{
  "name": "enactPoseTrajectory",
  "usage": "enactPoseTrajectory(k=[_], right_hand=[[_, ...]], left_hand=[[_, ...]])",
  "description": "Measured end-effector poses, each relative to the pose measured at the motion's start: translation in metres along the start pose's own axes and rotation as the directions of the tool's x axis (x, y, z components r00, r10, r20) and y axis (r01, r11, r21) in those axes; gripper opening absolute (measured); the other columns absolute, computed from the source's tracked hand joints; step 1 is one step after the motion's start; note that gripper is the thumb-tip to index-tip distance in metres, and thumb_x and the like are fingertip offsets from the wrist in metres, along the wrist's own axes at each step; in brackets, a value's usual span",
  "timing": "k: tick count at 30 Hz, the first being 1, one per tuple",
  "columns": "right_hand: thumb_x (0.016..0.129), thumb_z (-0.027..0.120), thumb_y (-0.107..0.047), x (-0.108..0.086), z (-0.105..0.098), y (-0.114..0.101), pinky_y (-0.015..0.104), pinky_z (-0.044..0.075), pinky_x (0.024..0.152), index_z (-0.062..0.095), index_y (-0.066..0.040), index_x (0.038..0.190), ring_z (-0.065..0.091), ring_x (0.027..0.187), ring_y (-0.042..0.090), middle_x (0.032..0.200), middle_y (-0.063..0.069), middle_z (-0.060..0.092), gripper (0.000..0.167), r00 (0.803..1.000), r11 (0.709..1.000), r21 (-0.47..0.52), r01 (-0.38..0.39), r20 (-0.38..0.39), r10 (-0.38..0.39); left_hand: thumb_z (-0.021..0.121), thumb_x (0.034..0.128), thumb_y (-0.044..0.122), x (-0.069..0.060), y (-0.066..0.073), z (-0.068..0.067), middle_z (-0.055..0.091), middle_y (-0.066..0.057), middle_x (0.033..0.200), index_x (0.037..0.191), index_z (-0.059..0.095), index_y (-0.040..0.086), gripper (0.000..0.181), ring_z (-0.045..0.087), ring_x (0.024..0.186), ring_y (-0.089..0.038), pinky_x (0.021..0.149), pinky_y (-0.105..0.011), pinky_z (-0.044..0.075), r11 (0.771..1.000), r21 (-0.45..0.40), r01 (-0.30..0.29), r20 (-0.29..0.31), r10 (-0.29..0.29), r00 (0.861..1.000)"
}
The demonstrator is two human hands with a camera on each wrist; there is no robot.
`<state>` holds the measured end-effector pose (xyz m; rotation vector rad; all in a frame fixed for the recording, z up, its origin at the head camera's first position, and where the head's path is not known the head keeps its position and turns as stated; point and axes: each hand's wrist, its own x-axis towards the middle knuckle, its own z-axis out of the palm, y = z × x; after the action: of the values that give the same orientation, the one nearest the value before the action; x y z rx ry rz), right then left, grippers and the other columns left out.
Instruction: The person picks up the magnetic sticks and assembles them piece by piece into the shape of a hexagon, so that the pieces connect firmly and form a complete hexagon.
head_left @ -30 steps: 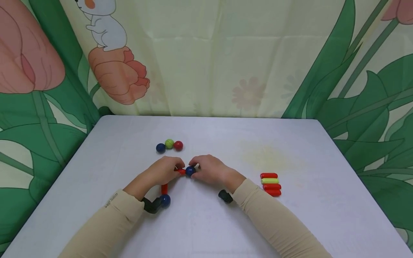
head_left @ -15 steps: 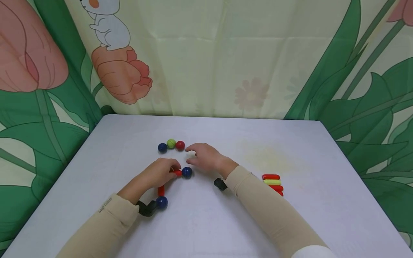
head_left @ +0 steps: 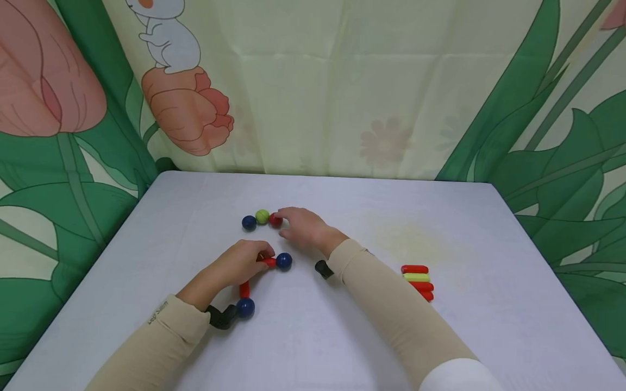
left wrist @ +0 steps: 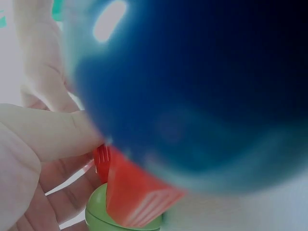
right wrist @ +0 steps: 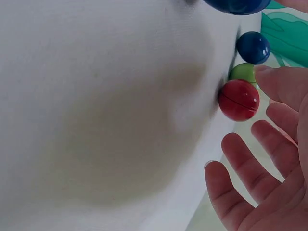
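Lower centre of the head frame, left hand pinches red stick, blue ball at its right end; just above, right hand has fingers loosely spread, nothing gripped, at red ball beside green ball; can't tell if touching.

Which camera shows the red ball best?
The right wrist camera: there the red ball looks big and uncovered, even its dark line shows. The head view shows it small, partly behind the right hand; the left wrist view doesn't show it.
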<state>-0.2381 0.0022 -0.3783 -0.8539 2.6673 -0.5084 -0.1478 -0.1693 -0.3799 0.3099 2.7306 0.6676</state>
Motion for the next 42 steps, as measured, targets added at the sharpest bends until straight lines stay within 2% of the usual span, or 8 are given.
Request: enactPoseTrajectory(k=[7, 13, 18, 21, 27, 32, 38, 42], right_hand=[[0.099, 0.063, -0.027, -0.025, -0.011, 0.014, 0.04, 0.033, 0.114, 0.05, -0.017, 0.148, 0.042, 0.139, 0.023, 0.148, 0.003, 0.051, 0.052, 0.997, 0.997, -0.034, -0.065, 0.036, 0.066], [0.097, 0.066, -0.025, -0.059, -0.028, 0.032, 0.04, 0.036, 0.111, 0.052, -0.014, 0.146, 0.049, 0.133, 0.024, 0.146, 0.005, 0.052, 0.052, 0.999, 0.998, -0.037, -0.04, 0.028, 0.041], [0.095, 0.068, -0.023, -0.087, -0.038, 0.05, 0.041, 0.042, 0.105, 0.053, -0.011, 0.144, 0.057, 0.122, 0.025, 0.144, 0.006, 0.054, 0.053, 0.999, 1.0, -0.005, -0.026, 0.021, 0.027], [0.094, 0.069, -0.023, -0.105, -0.042, 0.062, 0.043, 0.043, 0.103, 0.053, -0.01, 0.144, 0.057, 0.122, 0.026, 0.142, 0.007, 0.055, 0.054, 0.999, 0.999, 0.025, -0.04, 0.016, 0.039], [0.093, 0.072, -0.026, -0.139, -0.046, 0.093, 0.047, 0.048, 0.097, 0.055, -0.011, 0.142, 0.054, 0.121, 0.033, 0.137, 0.013, 0.057, 0.055, 0.991, 0.989, 0.066, -0.135, -0.011, 0.136], [0.092, 0.073, -0.026, -0.167, -0.046, 0.122, 0.044, 0.054, 0.086, 0.055, -0.011, 0.142, 0.051, 0.12, 0.038, 0.131, 0.018, 0.059, 0.055, 0.969, 0.965, 0.099, -0.243, -0.016, 0.245], [0.09, 0.074, -0.024, -0.194, -0.046, 0.143, 0.041, 0.057, 0.079, 0.058, -0.008, 0.137, 0.052, 0.117, 0.041, 0.126, 0.021, 0.059, 0.052, 0.953, 0.945, 0.133, -0.298, -0.012, 0.303], [0.09, 0.074, -0.023, -0.207, -0.043, 0.152, 0.042, 0.056, 0.08, 0.062, -0.008, 0.131, 0.053, 0.113, 0.039, 0.121, 0.019, 0.061, 0.046, 0.944, 0.936, 0.133, -0.325, -0.011, 0.329]], left_hand=[[0.075, 0.0906, 0.01, -0.001, 0.003, -0.001, 0.067, -0.003, 0.096, 0.116, 0.07, 0.01, 0.025, 0.057, 0.081, -0.019, 0.069, -0.028, 0.052, 1.0, 0.0, 0.021, 0.005, -0.021, 1.0], [0.074, 0.0906, 0.009, -0.003, 0.002, -0.002, 0.066, -0.004, 0.097, 0.116, 0.07, 0.009, 0.026, 0.057, 0.08, -0.019, 0.066, -0.027, 0.052, 1.0, -0.005, 0.029, 0.009, -0.029, 1.0], [0.074, 0.0905, 0.008, -0.004, 0.0, -0.001, 0.066, -0.005, 0.098, 0.117, 0.069, 0.009, 0.027, 0.056, 0.079, -0.02, 0.062, -0.027, 0.051, 0.999, -0.018, 0.026, 0.004, -0.026, 1.0], [0.074, 0.0906, 0.008, -0.004, 0.0, 0.0, 0.066, -0.005, 0.098, 0.117, 0.069, 0.008, 0.027, 0.056, 0.079, -0.02, 0.062, -0.027, 0.051, 0.999, -0.023, 0.027, 0.006, -0.027, 1.0], [0.074, 0.0907, 0.008, -0.005, 0.0, 0.001, 0.066, -0.006, 0.098, 0.117, 0.069, 0.008, 0.027, 0.056, 0.079, -0.02, 0.062, -0.027, 0.051, 0.999, -0.026, 0.025, 0.005, -0.025, 1.0], [0.074, 0.0908, 0.008, -0.005, 0.0, 0.001, 0.066, -0.006, 0.098, 0.117, 0.069, 0.008, 0.026, 0.056, 0.08, -0.02, 0.062, -0.027, 0.051, 1.0, -0.021, 0.013, 0.003, -0.013, 1.0], [0.073, 0.091, 0.008, -0.005, 0.0, 0.0, 0.067, -0.006, 0.098, 0.116, 0.069, 0.007, 0.026, 0.056, 0.079, -0.019, 0.062, -0.027, 0.05, 1.0, -0.014, -0.003, 0.005, 0.003, 1.0], [0.073, 0.0913, 0.007, -0.006, 0.0, 0.0, 0.067, -0.006, 0.099, 0.117, 0.069, 0.007, 0.026, 0.056, 0.079, -0.019, 0.062, -0.026, 0.05, 1.0, -0.018, 0.002, 0.008, -0.001, 1.0]])
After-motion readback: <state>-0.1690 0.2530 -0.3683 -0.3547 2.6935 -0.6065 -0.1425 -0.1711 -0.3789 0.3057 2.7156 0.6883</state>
